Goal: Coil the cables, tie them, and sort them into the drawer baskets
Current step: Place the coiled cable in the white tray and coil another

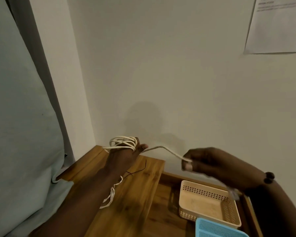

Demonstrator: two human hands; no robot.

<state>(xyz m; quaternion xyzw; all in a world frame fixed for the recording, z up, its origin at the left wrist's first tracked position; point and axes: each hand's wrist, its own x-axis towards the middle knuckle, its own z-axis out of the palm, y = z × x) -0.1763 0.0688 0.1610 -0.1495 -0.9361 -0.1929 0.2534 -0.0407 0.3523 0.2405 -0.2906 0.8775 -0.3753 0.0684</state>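
Note:
A white cable is wound in several loops around my left hand, which is raised over the wooden cabinet top. Its free end runs rightward to my right hand, whose fingers pinch the cable near its tip. In the open drawer below sit a beige perforated basket, with nothing inside it, and a blue basket, half cut off by the frame edge. A white tie strip and a thin dark wire lie on the cabinet top beside my left forearm.
The wooden cabinet top stands against a white wall. A pale blue cushion or mattress fills the left side. A paper sheet hangs on the wall at upper right. A small clear object shows blurred under my right wrist.

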